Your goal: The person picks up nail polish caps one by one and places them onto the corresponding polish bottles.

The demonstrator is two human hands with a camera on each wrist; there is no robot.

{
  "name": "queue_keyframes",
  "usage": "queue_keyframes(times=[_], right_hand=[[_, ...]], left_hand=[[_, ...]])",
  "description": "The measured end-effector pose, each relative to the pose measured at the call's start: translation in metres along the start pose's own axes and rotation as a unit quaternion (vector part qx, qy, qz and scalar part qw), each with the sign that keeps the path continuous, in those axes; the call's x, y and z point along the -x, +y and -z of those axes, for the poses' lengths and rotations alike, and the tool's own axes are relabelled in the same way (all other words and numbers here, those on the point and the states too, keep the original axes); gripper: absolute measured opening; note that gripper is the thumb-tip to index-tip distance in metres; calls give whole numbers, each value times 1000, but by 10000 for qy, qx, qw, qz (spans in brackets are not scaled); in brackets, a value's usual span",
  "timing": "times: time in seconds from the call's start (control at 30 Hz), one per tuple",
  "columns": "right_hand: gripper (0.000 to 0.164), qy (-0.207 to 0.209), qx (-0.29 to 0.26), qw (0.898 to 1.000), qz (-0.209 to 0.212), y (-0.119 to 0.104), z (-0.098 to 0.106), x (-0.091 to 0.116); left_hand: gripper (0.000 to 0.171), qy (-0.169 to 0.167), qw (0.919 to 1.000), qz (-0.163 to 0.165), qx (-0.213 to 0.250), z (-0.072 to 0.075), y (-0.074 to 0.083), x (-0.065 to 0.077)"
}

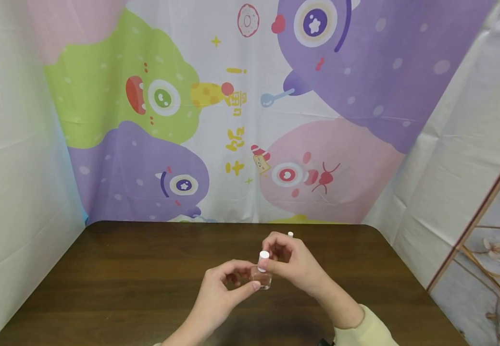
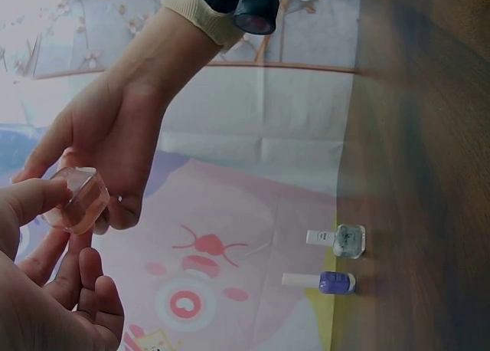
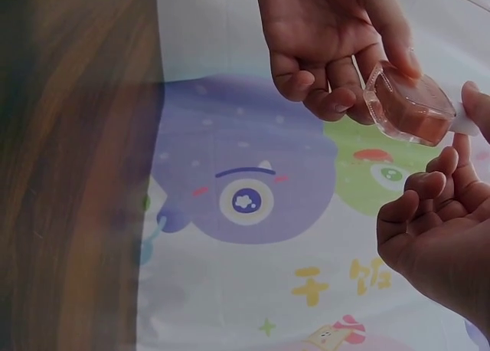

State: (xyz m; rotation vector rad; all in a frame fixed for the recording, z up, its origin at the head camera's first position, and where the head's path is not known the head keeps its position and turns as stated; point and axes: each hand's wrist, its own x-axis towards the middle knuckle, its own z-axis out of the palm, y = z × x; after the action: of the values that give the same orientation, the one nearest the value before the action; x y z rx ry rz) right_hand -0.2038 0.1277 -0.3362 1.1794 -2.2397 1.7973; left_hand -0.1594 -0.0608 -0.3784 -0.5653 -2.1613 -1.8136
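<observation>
A small clear glass nail polish bottle with pinkish contents is held above the table. My left hand pinches its glass body between thumb and fingers. At the top, my right hand pinches the white cap between thumb and fingertips. In the right wrist view the bottle lies sideways across the picture, its cap partly covered by the right thumb and fingers. The left wrist view shows the left thumb and fingertips on the glass, with the right hand behind it.
Two more nail polish bottles stand on the table in the left wrist view, a greyish one and a purple one. Behind the right hand a white cap peeks out. A cartoon-print curtain hangs at the dark wooden table's far edge.
</observation>
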Motion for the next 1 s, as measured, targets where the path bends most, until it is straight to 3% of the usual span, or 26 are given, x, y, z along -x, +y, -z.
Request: queue_keyframes(times=[0.33,0.5,0.7,1.0], right_hand=[[17,4,-181,9997,-179,-1,-1,1],[27,-222,-361,9990,-134,-1,0,2],[24,-335,-86,9993,127,-2,4,3],[27,-766,-307,9966,66,-5,5,1]], left_hand=[[20,-7,10000,-15,51,1,-1,0],[21,25,9999,54,127,2,-1,1],[21,4,9998,145,131,2,-2,1],[21,-1,9999,102,111,1,-2,1]])
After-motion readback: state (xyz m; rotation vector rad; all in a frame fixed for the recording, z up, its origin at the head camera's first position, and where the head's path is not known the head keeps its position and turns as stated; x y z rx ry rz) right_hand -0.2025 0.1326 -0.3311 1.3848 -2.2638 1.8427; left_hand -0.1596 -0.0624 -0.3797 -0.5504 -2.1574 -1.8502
